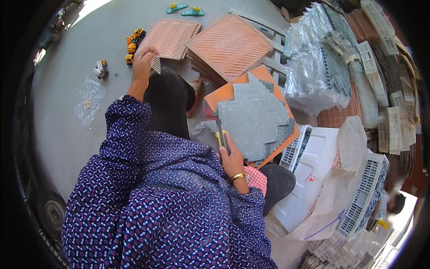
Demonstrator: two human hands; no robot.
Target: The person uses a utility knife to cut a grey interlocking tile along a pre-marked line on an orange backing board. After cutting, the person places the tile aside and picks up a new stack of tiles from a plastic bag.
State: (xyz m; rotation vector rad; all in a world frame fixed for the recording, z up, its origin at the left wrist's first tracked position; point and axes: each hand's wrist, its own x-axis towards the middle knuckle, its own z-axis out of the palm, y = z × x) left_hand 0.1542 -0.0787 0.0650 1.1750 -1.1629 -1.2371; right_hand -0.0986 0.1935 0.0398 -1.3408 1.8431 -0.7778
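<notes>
Raised above my left knee, my left hand (143,67) pinches a small scrap of pale mesh (156,65) between its fingertips. My right hand (232,158), with a gold bangle at the wrist, is closed around a yellow-and-dark utility knife (220,134). The knife's blade end points away from me, beside the left edge of a stack of grey mesh-backed mosaic sheets (253,112). These sheets have stepped edges and lie on an orange board (291,138) by my right leg. A small offcut of mesh (208,125) lies near the blade.
Orange ribbed boards (230,45) are stacked ahead, with another ribbed pile (170,38) to their left. Toy trucks (133,45), a plastic bag (90,101) and green slippers (192,12) lie on the floor. Plastic-wrapped tile sheets (313,62) and white crates (365,195) crowd the right.
</notes>
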